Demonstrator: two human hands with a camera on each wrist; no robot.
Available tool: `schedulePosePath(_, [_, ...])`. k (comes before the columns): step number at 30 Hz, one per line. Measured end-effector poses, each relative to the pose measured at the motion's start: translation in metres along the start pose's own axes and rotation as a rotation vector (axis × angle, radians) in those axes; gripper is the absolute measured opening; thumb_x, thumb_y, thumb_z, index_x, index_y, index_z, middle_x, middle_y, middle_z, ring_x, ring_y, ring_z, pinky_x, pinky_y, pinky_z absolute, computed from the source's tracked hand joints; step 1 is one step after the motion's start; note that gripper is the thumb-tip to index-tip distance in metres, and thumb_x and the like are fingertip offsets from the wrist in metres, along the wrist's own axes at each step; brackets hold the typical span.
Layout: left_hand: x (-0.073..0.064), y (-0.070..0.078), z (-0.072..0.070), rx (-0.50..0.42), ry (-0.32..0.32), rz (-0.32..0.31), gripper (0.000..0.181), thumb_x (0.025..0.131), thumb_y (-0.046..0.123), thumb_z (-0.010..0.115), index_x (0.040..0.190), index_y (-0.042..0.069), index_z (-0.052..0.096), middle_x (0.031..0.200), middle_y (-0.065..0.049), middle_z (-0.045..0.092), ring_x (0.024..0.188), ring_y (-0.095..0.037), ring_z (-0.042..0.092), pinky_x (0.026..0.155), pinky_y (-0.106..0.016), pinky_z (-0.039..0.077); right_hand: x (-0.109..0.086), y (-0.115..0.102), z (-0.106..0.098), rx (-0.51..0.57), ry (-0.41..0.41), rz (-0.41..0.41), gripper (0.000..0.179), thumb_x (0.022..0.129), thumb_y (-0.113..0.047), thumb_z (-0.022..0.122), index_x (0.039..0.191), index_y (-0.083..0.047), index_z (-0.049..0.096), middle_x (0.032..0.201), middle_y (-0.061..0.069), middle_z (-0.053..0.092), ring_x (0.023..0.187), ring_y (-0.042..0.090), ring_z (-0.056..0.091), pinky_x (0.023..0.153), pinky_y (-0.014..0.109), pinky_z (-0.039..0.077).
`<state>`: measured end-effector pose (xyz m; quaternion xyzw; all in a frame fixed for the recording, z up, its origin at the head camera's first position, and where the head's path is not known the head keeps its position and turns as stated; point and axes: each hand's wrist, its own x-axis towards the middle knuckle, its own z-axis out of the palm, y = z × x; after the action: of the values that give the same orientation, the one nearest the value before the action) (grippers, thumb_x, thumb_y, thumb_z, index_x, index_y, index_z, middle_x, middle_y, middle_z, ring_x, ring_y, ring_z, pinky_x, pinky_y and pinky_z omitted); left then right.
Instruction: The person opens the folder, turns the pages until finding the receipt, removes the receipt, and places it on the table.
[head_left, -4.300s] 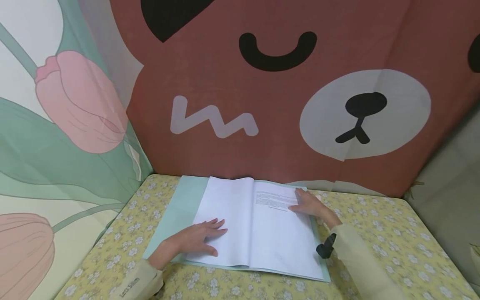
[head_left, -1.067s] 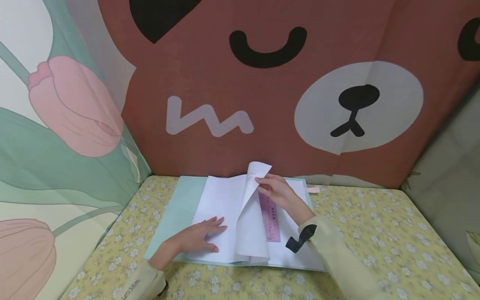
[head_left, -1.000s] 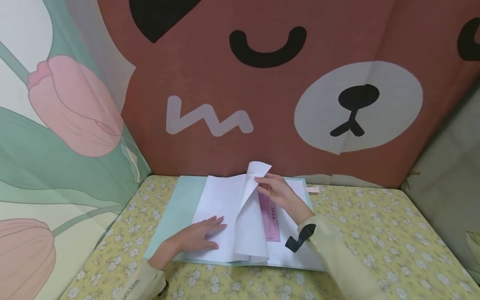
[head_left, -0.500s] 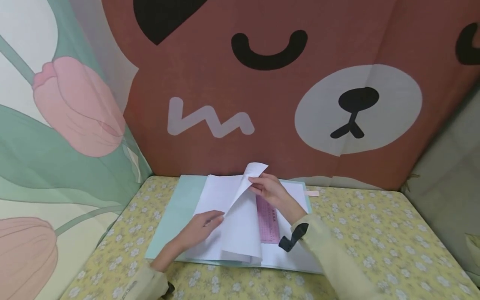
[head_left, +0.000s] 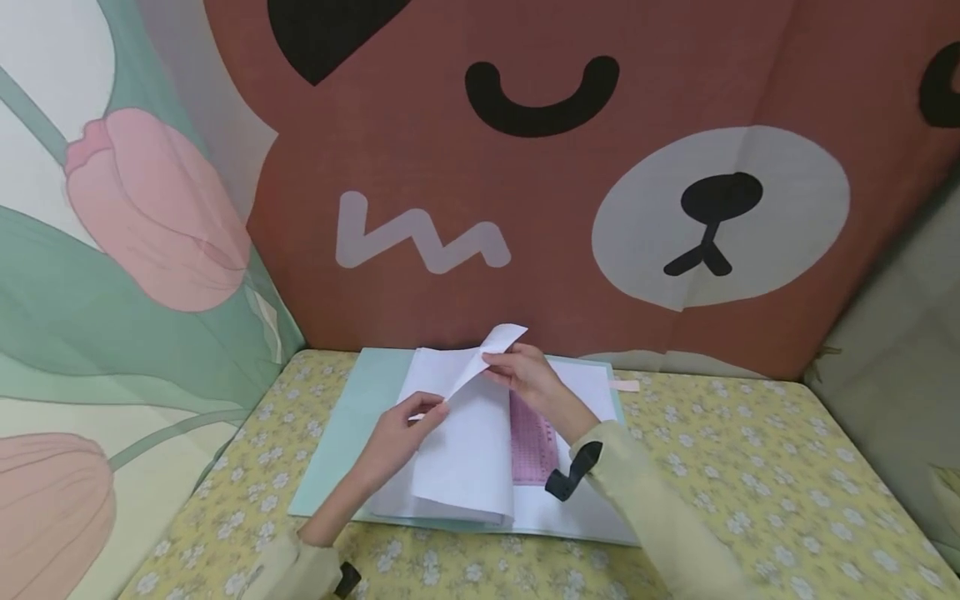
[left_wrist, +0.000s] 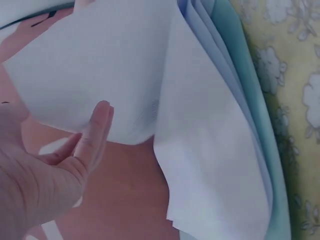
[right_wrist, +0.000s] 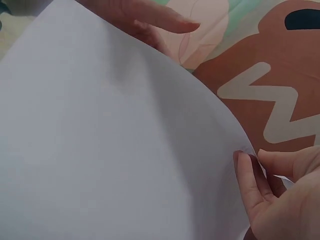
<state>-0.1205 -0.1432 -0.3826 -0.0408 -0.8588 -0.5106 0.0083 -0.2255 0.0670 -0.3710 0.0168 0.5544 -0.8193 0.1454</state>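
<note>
A mint-green folder (head_left: 330,467) of white paper lies spread on the table. My right hand (head_left: 528,379) pinches the edge of a white page (head_left: 468,450) between thumb and fingers (right_wrist: 245,175), near its top. The page curls up and over to the left. At its lower part my left hand (head_left: 393,437) is raised beside the page's edge, fingers fairly straight, thumb (left_wrist: 100,122) over the printed side. Whether that thumb presses the paper is hard to tell. Under the page shows a pink strip (head_left: 532,450) with fine printed marks; its left part is hidden.
A yellow floral cloth (head_left: 757,475) covers the table. Behind it hangs a curtain with a brown bear (head_left: 420,308), and at left one with tulips (head_left: 157,208). A pale pink tab (head_left: 625,386) sticks out from the folder's right side.
My right hand turned up the page and carries it leftward, uncovering the pink strip. My left hand, flat on the left page a second ago, has lifted to the turning page's edge.
</note>
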Motion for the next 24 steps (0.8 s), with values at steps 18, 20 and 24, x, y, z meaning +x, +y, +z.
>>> schedulePosePath(18, [-0.007,0.000,-0.005,0.110,-0.014,-0.006,0.036,0.093,-0.001,0.071,0.128,-0.001,0.066,0.108,-0.014,0.072,0.093,-0.026,0.072,0.080,-0.042,0.061,0.001,0.007,0.011,-0.015,-0.044,-0.020,0.005,0.097,0.009,0.063,0.097,0.004,0.062,0.089,0.009,0.070,0.080,0.017,0.072,0.079,0.032,0.062])
schedulePosePath(20, [-0.006,-0.004,-0.007,0.147,-0.005,0.004,0.037,0.093,-0.002,0.071,0.129,-0.002,0.066,0.108,-0.015,0.072,0.092,-0.025,0.071,0.081,-0.043,0.060,0.000,0.007,0.008,-0.024,-0.063,-0.026,0.005,0.099,0.007,0.062,0.097,0.003,0.062,0.089,0.011,0.071,0.082,0.019,0.073,0.081,0.033,0.062])
schedulePosePath(24, [-0.005,-0.014,-0.013,0.259,0.001,0.017,0.042,0.093,-0.002,0.070,0.135,-0.004,0.062,0.112,-0.018,0.071,0.090,-0.023,0.067,0.081,-0.042,0.058,-0.003,0.005,-0.002,-0.054,-0.078,-0.025,0.002,0.102,0.000,0.061,0.103,0.002,0.062,0.094,0.013,0.073,0.087,0.022,0.074,0.083,0.034,0.062])
